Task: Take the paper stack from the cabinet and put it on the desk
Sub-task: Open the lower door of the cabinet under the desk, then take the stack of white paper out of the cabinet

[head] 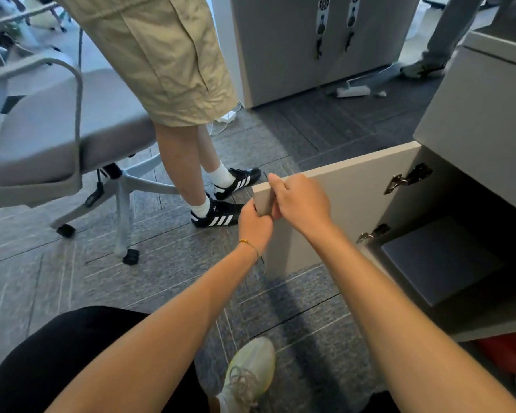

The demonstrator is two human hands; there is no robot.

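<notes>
Seen from the head camera, a person crouched on the grey carpet gripped the free edge of an open cabinet door (334,204) with both bare hands. The left hand (255,226), a thin gold bracelet (248,243) at its wrist, was curled closed around the door's lower corner; the right hand (301,201), just above it at about 1 o'clock, was clamped over the top edge with the thumb upright. The two hands almost touched.

Inside the cabinet (471,216), at 3 o'clock from the hands, a flat grey-blue slab that looked like the paper stack (438,260) lay on the floor of the dark compartment, well apart from both hands. Two metal hinges (405,178) showed on the door's inner face.

At 10 o'clock from the hands stood a bystander in khaki shorts (161,55) and black striped trainers (218,214), beside a grey office chair (60,132). The crouching person's own pale green shoe (251,371) rested at 6 o'clock. A second grey cabinet (310,40) stood at 12 o'clock.
</notes>
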